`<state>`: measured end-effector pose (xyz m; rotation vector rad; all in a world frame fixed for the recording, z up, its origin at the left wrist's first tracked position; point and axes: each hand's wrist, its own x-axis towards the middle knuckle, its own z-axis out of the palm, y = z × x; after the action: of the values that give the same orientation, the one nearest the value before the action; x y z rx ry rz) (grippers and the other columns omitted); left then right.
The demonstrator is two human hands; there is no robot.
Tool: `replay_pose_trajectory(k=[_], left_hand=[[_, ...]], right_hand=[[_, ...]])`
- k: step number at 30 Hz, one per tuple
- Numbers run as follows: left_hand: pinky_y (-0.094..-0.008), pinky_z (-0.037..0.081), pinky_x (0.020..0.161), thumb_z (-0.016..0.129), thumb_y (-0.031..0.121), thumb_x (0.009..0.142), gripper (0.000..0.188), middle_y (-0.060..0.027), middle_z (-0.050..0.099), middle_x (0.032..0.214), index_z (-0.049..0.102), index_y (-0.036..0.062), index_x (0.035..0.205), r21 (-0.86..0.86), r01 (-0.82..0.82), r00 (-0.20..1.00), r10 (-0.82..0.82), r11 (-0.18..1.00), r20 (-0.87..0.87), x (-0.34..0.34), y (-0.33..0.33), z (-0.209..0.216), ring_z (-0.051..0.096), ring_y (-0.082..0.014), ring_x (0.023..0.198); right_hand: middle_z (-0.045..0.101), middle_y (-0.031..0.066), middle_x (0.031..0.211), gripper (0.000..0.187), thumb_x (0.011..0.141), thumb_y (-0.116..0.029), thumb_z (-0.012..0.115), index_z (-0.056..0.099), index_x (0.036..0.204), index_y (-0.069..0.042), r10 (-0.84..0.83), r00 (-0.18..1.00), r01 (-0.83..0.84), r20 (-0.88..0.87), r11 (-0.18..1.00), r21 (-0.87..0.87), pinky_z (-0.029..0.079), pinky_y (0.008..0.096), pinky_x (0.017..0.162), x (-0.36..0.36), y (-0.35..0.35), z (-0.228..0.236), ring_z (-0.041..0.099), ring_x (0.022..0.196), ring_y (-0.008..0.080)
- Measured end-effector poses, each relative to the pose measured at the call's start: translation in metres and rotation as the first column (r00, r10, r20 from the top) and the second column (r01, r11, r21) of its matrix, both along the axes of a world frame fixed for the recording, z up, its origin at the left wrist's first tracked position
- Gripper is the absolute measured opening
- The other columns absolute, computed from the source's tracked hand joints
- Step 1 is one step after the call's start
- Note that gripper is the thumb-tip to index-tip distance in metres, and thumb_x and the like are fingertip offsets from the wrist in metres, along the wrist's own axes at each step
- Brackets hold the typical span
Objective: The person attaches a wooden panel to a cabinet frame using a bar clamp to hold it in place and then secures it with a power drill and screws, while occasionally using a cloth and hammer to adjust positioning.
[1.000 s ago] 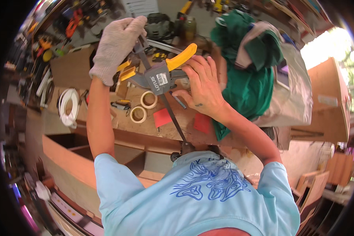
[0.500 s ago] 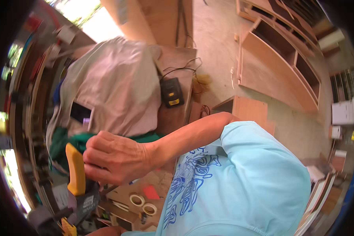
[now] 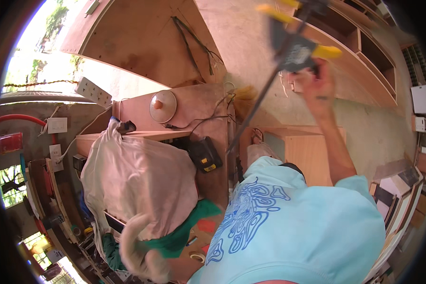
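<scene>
Head view: right hand (image 3: 317, 85) fisted around a bar clamp (image 3: 293, 49), raised; keep the long bar clear of the shelving (image 3: 364, 61); left hand unseen.

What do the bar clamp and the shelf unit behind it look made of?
Bar clamp: dark, thin straight bar, likely steel; yellow grips with a dark body, probably moulded plastic. It is motion-blurred. The one hand in view grips it.
Shelf unit: pale, unpainted sheet wood, probably plywood, judging by the flat panels and raw tan faces.
</scene>
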<state>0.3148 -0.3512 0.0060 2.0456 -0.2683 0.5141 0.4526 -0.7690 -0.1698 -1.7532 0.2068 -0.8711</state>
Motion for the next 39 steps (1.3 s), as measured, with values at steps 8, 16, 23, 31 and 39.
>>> replay_pose_trajectory(k=[8,16,23,31,39], left_hand=[[-0.0322,0.052,0.097,0.066,0.008,0.096,0.041,-0.0162,0.072,0.119,0.061,-0.0051,0.134,0.057,0.157,0.732,-0.078,0.986,-0.677,0.066,-0.059,-0.128,0.067,-0.0194,0.108],[-0.0452,0.048,0.104,0.064,0.033,0.097,0.054,-0.0265,0.063,0.132,0.056,-0.0025,0.137,0.296,0.271,0.786,-0.033,0.916,-0.617,0.101,-0.081,-0.254,0.062,-0.0399,0.122],[-0.0486,0.044,0.107,0.068,0.042,0.09,0.074,-0.0279,0.052,0.141,0.047,-0.0091,0.139,0.491,0.247,0.923,-0.048,0.836,-0.383,0.167,-0.105,-0.35,0.051,-0.0421,0.129],[-0.0531,0.043,0.105,0.061,0.05,0.091,0.076,-0.028,0.055,0.137,0.049,-0.0079,0.139,0.524,0.222,0.868,0.078,0.822,-0.49,0.21,-0.11,-0.37,0.053,-0.0424,0.127],[-0.0517,0.048,0.092,0.045,0.053,0.101,0.056,-0.0243,0.065,0.109,0.061,0.0003,0.111,0.583,0.237,0.83,0.15,0.777,-0.537,0.233,-0.133,-0.382,0.064,-0.0415,0.105]], right_hand=[[0.07,0.0033,0.094,0.032,0.095,-0.028,0.075,0.069,0.113,-0.002,-0.518,0.802,0.471,-0.297,0.855,-0.218,0.047,0.0288,0.083,0.016,-0.169,-0.033,0.058,0.085,0.0103],[0.073,0.0118,0.095,0.057,0.088,-0.051,0.075,0.073,0.105,0.002,-0.608,0.47,0.721,-0.639,0.683,-0.119,0.048,0.0369,0.083,-0.061,-0.265,-0.179,0.064,0.088,0.0235],[0.067,0.0103,0.081,0.053,0.088,-0.05,0.076,0.07,0.096,0.002,-0.774,0.248,0.86,-0.583,0.452,-0.235,0.048,0.0387,0.06,-0.157,-0.255,-0.219,0.061,0.066,0.0214],[0.073,0.0225,0.117,0.059,0.095,-0.048,0.063,0.071,0.115,0.007,-0.676,0.091,0.975,-0.731,0.21,-0.073,0.054,0.0469,0.092,-0.166,-0.233,-0.179,0.07,0.11,0.0371],[0.073,0.013,0.122,0.02,0.094,-0.016,0.068,0.079,0.11,-0.012,-0.781,-0.464,-0.112,-0.419,0.52,-0.847,0.061,0.0551,0.079,-0.202,-0.325,-0.201,0.073,0.107,0.0314]])
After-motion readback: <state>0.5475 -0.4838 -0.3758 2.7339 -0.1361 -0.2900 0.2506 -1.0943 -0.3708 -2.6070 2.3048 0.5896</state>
